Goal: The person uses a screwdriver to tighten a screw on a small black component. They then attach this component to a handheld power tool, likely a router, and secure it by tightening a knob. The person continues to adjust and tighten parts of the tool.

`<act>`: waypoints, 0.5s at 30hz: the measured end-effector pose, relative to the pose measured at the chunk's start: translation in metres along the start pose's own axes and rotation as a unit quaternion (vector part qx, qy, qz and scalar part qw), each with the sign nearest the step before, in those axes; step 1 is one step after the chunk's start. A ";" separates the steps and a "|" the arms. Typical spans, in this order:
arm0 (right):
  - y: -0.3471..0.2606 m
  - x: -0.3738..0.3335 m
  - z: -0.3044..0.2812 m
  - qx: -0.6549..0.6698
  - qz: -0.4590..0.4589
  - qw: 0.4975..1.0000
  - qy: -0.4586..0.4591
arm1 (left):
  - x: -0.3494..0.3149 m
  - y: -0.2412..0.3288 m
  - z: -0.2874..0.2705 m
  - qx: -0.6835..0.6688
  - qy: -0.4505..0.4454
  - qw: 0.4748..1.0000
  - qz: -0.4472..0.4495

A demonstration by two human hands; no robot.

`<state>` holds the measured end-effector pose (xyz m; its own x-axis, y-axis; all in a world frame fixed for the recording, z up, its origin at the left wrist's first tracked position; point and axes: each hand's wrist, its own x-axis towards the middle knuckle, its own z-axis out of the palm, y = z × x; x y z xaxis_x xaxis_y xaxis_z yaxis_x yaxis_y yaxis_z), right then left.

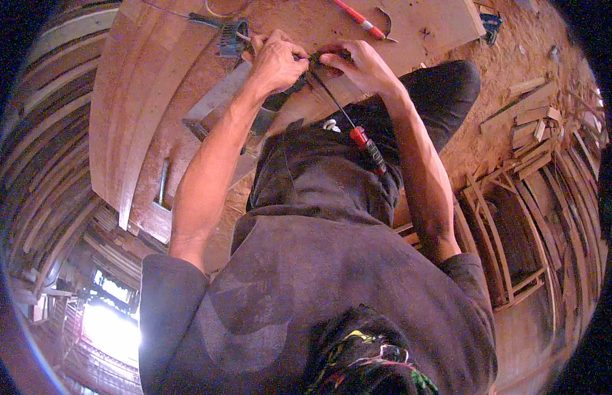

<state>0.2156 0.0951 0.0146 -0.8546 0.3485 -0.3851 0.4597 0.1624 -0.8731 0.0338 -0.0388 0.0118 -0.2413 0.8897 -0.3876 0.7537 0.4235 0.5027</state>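
Note:
My left hand (276, 62) is closed in a pinch at the top centre, its fingertips at a small dark piece (312, 60) too small to name. From the other side my right hand (364, 66) reaches the same spot, thumb and forefinger bent together around it. A screwdriver (366, 146) with a red and black handle rests on my lap, its long shaft slanting up toward my fingers. Just beyond my left hand is a blue-grey slotted tool part (233, 38) with a cord. Below my left wrist lies a grey metal plate (217, 102), partly hidden by the forearm.
Beneath the work is a large wooden board (125, 99). A red and white pointed tool (362, 20) lies on it at the far side. Wood offcuts (539, 125) are scattered at the right, near a wooden frame (503, 230). Stacked timber strips (49, 118) line the left.

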 end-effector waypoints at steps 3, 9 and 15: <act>-0.007 0.004 0.002 -0.004 0.013 1.000 0.013 | -0.003 0.003 0.001 -0.002 0.013 1.000 0.000; -0.005 0.013 0.006 -0.005 0.007 0.999 0.041 | -0.002 -0.005 0.012 -0.001 0.027 1.000 -0.008; 0.003 0.009 -0.001 0.021 -0.131 0.991 0.019 | -0.004 -0.001 0.007 0.019 0.022 1.000 -0.003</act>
<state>0.2096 0.0996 0.0085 -0.9332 0.3337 -0.1333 0.2124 0.2130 -0.9537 0.0387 -0.0436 0.0072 -0.2715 0.8946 -0.3549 0.7749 0.4220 0.4706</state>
